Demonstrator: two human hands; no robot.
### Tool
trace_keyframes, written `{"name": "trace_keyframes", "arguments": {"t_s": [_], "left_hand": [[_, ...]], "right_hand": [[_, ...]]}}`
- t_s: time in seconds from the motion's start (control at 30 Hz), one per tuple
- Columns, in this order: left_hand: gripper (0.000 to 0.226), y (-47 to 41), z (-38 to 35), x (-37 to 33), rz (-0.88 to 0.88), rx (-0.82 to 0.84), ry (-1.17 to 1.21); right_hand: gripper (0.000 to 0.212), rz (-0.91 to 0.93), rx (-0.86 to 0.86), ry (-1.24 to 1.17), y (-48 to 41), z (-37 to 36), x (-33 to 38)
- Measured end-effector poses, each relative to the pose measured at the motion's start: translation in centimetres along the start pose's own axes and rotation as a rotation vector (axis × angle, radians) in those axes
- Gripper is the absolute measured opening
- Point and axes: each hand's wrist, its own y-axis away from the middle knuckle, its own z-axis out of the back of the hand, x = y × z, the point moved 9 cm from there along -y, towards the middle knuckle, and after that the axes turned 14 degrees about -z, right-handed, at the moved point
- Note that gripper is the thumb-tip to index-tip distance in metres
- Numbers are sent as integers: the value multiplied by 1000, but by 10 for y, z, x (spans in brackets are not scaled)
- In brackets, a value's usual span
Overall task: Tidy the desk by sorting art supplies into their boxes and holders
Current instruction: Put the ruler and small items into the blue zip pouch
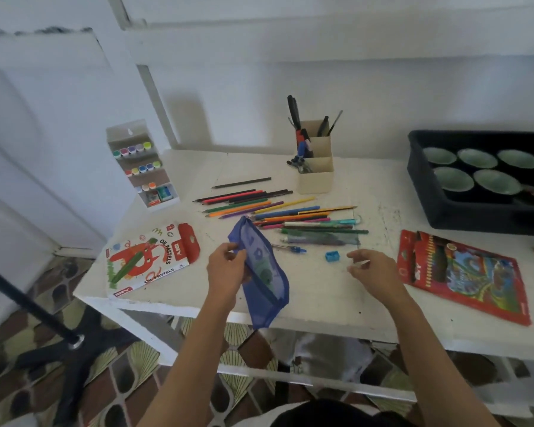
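Left hand (225,266) pinches the open top edge of the blue mesh pouch (267,282). The pouch runs from just beyond the fingers back past the wrist, with its near end hanging over the desk (321,298) edge. There are green shapes inside, but I can't tell what they are.

Right hand (372,271) hovers over the desk with fingers loosely bent and nothing in them. Blue sharpener (332,256) lies just off its fingertips, between the two hands, and a small blue-tipped tool (292,249) lies just past the pouch.

Loose coloured pencils (259,203) and pens (319,232) are spread beyond both hands. Beige holder (316,177), partly filled, stands farther out behind them.

Oil pastels box (145,260) lies outboard of the left hand, with the marker rack (142,167) beyond it. Red pencil box (463,272) lies just outboard of the right hand, and the black tray (444,215) of green bowls (477,158) sits beyond that.
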Motion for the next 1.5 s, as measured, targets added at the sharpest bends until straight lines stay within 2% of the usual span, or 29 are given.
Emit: {"name": "trace_keyframes", "arguments": {"t_s": [0.13, 0.3, 0.43, 0.53, 0.67, 0.77, 0.9, 1.03, 1.17, 1.27, 1.5], "left_hand": [[14, 7, 3, -4, -14, -87, -14], [12, 14, 9, -11, -14, -184, 17], [12, 19, 13, -18, -40, -219, -6], [11, 23, 15, -19, -44, -248, -17], [12, 27, 13, -19, -39, -263, -13], [11, 30, 7, -20, -27, -263, -12], [15, 29, 2, -20, -13, -259, 15], [13, 26, 5, -20, -13, -247, 31], [10, 23, 10, -23, -23, -262, 23], [12, 22, 15, -23, -16, -273, 11], [15, 21, 31, -14, 18, -309, -25]], "right_hand": [[36, 115, 22, 53, -7, -12, 9], [39, 198, -32, 162, -11, -25, 19], [28, 232, -66, 283, -11, -27, 25], [23, 243, -2, 189, -6, -26, 39], [23, 425, 144, -113, 29, -20, 89], [23, 607, 226, -117, 66, -29, 127], [41, 724, 206, -40, 82, -43, 144], [29, 607, 106, -113, 54, -23, 132], [11, 408, 36, 127, 15, -20, 109], [12, 363, 54, 297, 3, -35, 102], [17, 355, 7, 467, -7, -67, 109]]}}
